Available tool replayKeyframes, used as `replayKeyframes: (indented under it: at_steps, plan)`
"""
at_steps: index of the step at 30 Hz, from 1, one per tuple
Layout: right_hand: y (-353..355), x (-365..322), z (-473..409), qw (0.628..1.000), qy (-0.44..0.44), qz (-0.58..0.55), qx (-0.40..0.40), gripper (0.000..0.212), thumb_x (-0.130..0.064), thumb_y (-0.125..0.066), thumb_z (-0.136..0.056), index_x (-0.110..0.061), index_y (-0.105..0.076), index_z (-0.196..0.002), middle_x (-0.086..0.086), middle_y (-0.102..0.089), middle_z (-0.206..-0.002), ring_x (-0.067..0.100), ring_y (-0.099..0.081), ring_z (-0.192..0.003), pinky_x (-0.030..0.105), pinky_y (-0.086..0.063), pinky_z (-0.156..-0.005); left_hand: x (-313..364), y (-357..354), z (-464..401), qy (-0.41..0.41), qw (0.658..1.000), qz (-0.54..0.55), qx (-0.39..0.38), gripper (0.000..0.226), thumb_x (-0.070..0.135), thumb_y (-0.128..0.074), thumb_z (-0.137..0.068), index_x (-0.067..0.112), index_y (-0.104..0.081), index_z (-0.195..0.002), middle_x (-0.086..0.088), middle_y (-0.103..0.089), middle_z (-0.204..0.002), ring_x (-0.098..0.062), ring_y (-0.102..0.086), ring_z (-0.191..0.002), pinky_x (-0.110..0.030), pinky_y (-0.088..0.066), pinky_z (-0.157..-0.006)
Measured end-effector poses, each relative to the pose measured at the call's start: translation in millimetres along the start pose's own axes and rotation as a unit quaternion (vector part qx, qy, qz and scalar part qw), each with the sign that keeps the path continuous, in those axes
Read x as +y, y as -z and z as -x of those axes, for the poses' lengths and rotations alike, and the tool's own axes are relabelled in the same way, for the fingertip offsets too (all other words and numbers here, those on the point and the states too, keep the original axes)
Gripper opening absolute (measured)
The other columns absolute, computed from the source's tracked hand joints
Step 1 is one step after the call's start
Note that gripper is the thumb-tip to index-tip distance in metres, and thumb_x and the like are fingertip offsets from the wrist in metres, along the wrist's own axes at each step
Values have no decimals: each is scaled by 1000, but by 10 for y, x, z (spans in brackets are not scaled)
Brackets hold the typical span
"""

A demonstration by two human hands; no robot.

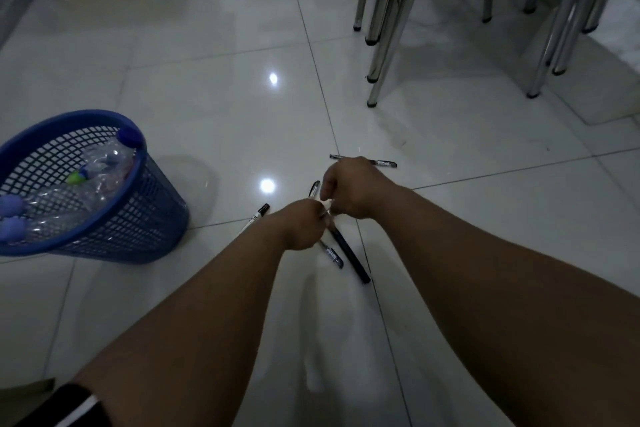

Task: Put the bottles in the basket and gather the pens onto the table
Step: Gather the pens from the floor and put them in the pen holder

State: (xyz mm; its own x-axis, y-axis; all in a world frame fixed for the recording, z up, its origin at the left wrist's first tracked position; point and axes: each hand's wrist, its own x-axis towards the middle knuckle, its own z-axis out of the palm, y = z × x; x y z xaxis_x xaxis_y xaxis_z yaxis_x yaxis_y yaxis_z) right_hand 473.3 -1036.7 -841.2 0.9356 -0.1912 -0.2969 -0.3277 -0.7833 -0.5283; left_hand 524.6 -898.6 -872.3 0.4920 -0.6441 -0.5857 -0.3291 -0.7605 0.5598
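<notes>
Hands meet low over the tile on my head cam: left hand (300, 225) fisted around several pens (348, 256), right hand (349, 189) pinching their far ends. One loose pen (381, 162) lies just beyond. Bottles (86, 180) sit in the blue basket (145, 218), far left.

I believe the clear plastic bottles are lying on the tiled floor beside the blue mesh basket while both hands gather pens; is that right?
Not quite: the head view shows the clear plastic bottles inside the blue mesh basket, not beside it. The left hand and right hand are indeed gathering pens.
</notes>
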Motion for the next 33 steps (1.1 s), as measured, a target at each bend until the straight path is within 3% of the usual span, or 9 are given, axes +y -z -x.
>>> replayKeyframes:
  at_steps: [2, 5, 7, 10, 13, 17, 21, 27, 33]
  plan:
    - [-103, -34, 22, 998, 4, -58, 23, 31, -3, -81, -70, -15, -77, -98, 0, -73, -94, 13, -67, -88, 22, -49, -74, -148, 13, 77, 12, 998, 54, 3, 29, 7, -45, -100, 11, -58, -126, -27, -67, -105, -41, -66, -93, -42, -55, -79]
    - [-373, -1, 83, 994, -13, -66, 83, 37, -13, -78, -69, -17, -64, -103, 4, -63, -98, 21, -60, -91, 25, -40, -71, -425, 14, 218, 45, 992, 111, 32, 29, -5, -40, -97, 16, -51, -112, -15, -52, -75, -23, -50, -55, -26, -45, -48]
    - [-585, 43, 121, 996, -37, 10, 74, 33, -16, -73, -74, -16, -59, -104, 10, -64, -105, 29, -62, -96, 29, -40, -71, -615, -39, 306, 65, 992, 76, 73, 21, -4, -41, -97, 15, -48, -99, -13, -49, -76, -24, -48, -57, -29, -43, -51]
    - [-854, 97, 186, 984, -78, 161, -24, 37, -21, -66, -83, -15, -60, -119, 10, -64, -120, 30, -65, -107, 36, -51, -79, -830, -96, 435, 92, 980, 132, 117, 15, 14, -49, -99, 19, -45, -86, -10, -51, -81, -27, -51, -68, -37, -51, -66]
    - [-977, 140, 206, 967, -104, 216, -85, 41, -28, -63, -90, -15, -59, -128, 7, -62, -126, 26, -63, -114, 36, -51, -86, -949, -77, 528, 94, 975, 113, 163, 34, 50, -47, -101, 19, -59, -109, -12, -66, -100, -35, -64, -96, -43, -53, -87]
    - [-984, 123, 183, 956, -123, 245, -102, 36, -21, -59, -94, -15, -59, -130, 6, -61, -128, 26, -62, -116, 36, -50, -87, -1017, -64, 551, 68, 961, 70, 259, 36, 55, -36, -103, 26, -57, -102, 0, -62, -82, -29, -62, -87, -35, -41, -69]
    - [-959, 134, 180, 952, -144, 245, -113, 38, -25, -62, -90, -15, -60, -127, 5, -63, -123, 24, -64, -111, 35, -52, -85, -937, -21, 542, 37, 946, 44, 318, 24, 42, -38, -106, 26, -54, -97, 5, -57, -77, -25, -57, -78, -35, -38, -65]
    - [-776, 179, 139, 962, -123, 225, -91, 53, -42, -69, -81, -17, -58, -127, 3, -65, -121, 24, -64, -108, 36, -54, -82, -688, 39, 447, -8, 940, 25, 340, 38, 35, -37, -105, 13, -52, -78, -5, -57, -76, -25, -54, -71, -38, -41, -61]
    - [-931, 274, 249, 952, -131, 250, -118, 42, -25, -69, -86, -12, -61, -125, 10, -64, -121, 29, -65, -109, 35, -50, -80, -664, 22, 426, 5, 939, 62, 339, 38, 40, -38, -105, 16, -51, -79, -1, -57, -75, -19, -52, -68, -35, -37, -60]
